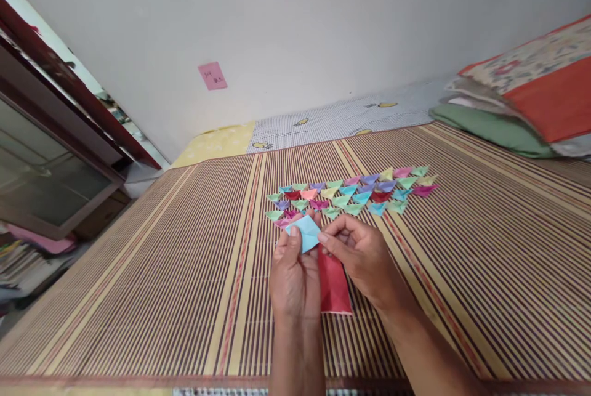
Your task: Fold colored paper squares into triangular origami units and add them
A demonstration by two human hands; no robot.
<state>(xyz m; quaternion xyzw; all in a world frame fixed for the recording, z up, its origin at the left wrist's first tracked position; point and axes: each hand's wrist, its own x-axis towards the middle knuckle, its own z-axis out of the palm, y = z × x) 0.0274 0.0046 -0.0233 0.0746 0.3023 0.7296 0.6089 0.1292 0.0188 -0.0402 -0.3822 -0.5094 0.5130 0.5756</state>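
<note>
A small light-blue folded paper (308, 233) is held up over the mat, with creases showing across its face. My left hand (295, 266) supports it from below, thumb pressed on its left part. At its right corner, my right hand (355, 251) pinches the paper between thumb and forefinger. Under and between the hands lies a red sheet of paper (335, 288), partly covered by them. Just beyond are rows of small folded paper boats (353, 191) in many colours; my left fingers hide some of the nearest ones.
A striped bamboo mat (184, 285) covers the bed. Folded bedding (530, 100) is stacked at the right against the wall. A pink note (213, 76) is stuck on the white wall (323, 26). To the left stands a glass-fronted cabinet (55, 168) beside stacked papers (28, 260).
</note>
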